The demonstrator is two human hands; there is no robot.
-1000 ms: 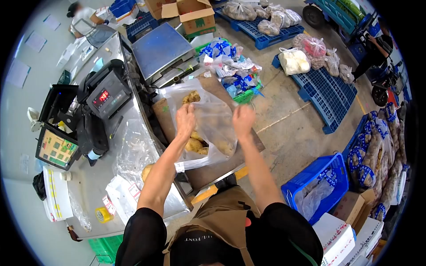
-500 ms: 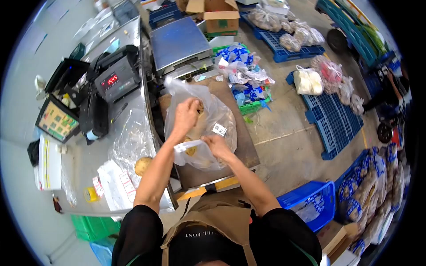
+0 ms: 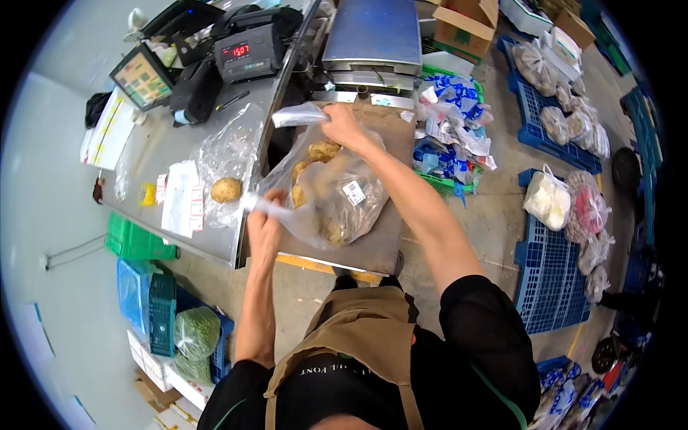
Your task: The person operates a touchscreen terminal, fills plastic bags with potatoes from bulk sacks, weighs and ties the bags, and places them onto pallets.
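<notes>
A clear plastic bag [image 3: 358, 175] of potatoes [image 3: 324, 150] lies on the brown metal platform [image 3: 373, 258] in front of me, a white printed label on its side. My left hand [image 3: 265, 223] is closed around the white bunched plastic at the bag's near left. At the far side, my right hand [image 3: 344, 125] pinches another bunched part of the bag's mouth. Between the two hands the mouth is spread and some potatoes show inside. To the left, a single potato [image 3: 226, 190] rests on loose clear film [image 3: 233, 147] on the steel counter.
A weighing display [image 3: 248, 56] with red digits and a touch screen [image 3: 141, 75] stand on the counter. Beyond the platform is a blue-topped scale [image 3: 373, 32]. Right of it, a green crate [image 3: 437, 180] holds crumpled bags. Blue pallets [image 3: 552, 276] with bagged goods stand farther right.
My left hand has moved to the bag's near left, and my right hand to its far side. The mouth is spread wider, showing more potatoes. My view has turned; the red digits changed.
</notes>
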